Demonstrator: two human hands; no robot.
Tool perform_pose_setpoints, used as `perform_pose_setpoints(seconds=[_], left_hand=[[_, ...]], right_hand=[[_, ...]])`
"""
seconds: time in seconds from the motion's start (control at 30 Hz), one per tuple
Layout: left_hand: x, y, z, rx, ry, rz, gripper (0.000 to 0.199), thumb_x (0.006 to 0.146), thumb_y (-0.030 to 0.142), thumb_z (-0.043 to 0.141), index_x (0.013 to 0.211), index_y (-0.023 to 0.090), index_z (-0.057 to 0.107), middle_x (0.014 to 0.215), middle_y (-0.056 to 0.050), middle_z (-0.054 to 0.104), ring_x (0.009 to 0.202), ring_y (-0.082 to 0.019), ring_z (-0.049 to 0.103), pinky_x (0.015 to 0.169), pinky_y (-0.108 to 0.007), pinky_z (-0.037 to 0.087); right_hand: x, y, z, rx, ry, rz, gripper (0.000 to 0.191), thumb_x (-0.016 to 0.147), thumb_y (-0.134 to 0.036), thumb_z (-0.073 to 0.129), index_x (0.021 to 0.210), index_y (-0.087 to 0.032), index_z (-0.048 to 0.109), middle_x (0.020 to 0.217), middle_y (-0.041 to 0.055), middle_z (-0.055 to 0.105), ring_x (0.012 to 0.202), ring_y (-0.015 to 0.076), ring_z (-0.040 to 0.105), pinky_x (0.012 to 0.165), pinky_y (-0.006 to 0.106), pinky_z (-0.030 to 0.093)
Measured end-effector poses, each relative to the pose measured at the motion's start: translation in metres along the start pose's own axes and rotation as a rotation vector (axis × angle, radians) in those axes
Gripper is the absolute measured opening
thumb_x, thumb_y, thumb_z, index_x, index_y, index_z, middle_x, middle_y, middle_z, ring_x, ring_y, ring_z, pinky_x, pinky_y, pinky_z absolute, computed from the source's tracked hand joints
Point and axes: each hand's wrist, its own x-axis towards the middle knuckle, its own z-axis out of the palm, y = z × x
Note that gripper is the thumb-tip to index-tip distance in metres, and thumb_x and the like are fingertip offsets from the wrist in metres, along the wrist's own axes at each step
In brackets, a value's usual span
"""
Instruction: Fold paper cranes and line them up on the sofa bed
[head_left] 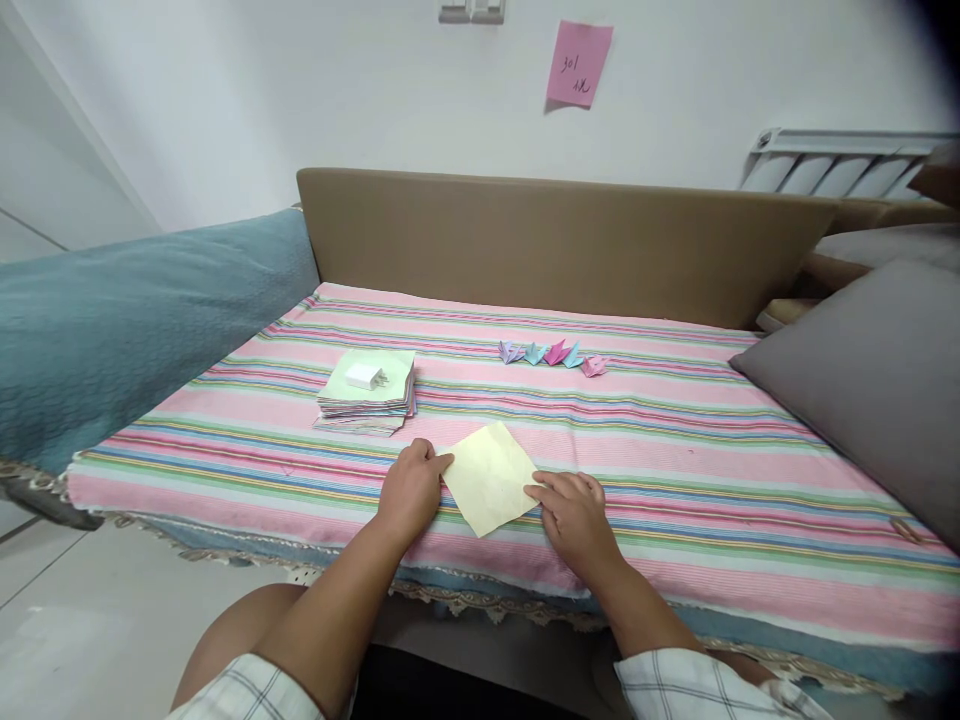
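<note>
A pale yellow square of paper (491, 478) lies flat on the striped cloth, turned so that its corners point up, down and to the sides. My left hand (412, 488) pinches its left corner between thumb and fingers. At the right corner, my right hand (571, 515) grips the paper with thumb and forefinger. Beyond it sits a row of several small folded paper figures (556, 353) in lilac, light blue and pink. To the left is a stack of square paper (366, 412), with a white charger plug (365, 376) on top.
The pink striped cloth (660, 460) covers the seat in front of me. A brown backrest board (555, 240) runs behind it. Grey cushions (870, 370) lean at the right, and a blue-covered armrest (165, 310) stands at the left. A pink note (579, 65) hangs on the wall.
</note>
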Motion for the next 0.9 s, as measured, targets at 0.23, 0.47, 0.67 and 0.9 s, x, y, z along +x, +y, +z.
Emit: perform_pose_setpoints(seconds=[0.23, 0.47, 0.67, 0.9], left_hand=[[-0.001, 0.0, -0.007, 0.058, 0.047, 0.015, 0.037, 0.083, 0.017, 0.04, 0.111, 0.029, 0.062, 0.092, -0.006, 0.052, 0.084, -0.021, 0.049, 0.072, -0.031, 0.036], [-0.028, 0.034, -0.006, -0.015, 0.055, 0.482, 0.032, 0.083, 0.047, 0.051, 0.105, 0.026, 0.063, 0.093, -0.006, 0.057, 0.092, -0.023, 0.049, 0.084, -0.04, 0.033], [-0.031, 0.044, 0.007, 0.11, -0.095, 0.485, 0.037, 0.076, 0.046, 0.064, 0.106, 0.025, 0.059, 0.095, -0.006, 0.056, 0.092, -0.024, 0.05, 0.077, -0.036, 0.037], [-0.025, 0.037, 0.008, 0.163, -0.124, 0.437, 0.017, 0.086, 0.031, 0.05, 0.092, 0.023, 0.064, 0.082, -0.004, 0.055, 0.08, -0.018, 0.051, 0.067, -0.028, 0.035]], right_hand=[[0.0, -0.003, -0.003, 0.007, -0.073, -0.017, 0.042, 0.075, -0.008, 0.042, 0.106, -0.026, 0.065, 0.114, 0.0038, 0.062, 0.103, 0.022, 0.051, 0.095, 0.044, 0.032], [0.001, -0.006, -0.002, 0.021, -0.087, -0.03, 0.042, 0.074, -0.01, 0.042, 0.109, -0.02, 0.064, 0.116, 0.0072, 0.059, 0.103, 0.0244, 0.049, 0.092, 0.041, 0.038], [0.001, -0.007, -0.002, 0.029, -0.064, -0.04, 0.043, 0.074, -0.01, 0.042, 0.11, -0.019, 0.064, 0.115, 0.0078, 0.059, 0.103, 0.0237, 0.048, 0.092, 0.039, 0.038], [0.001, -0.013, -0.006, 0.01, -0.025, -0.026, 0.034, 0.079, -0.014, 0.043, 0.104, -0.022, 0.064, 0.105, 0.0055, 0.061, 0.094, 0.0211, 0.05, 0.094, 0.041, 0.03]])
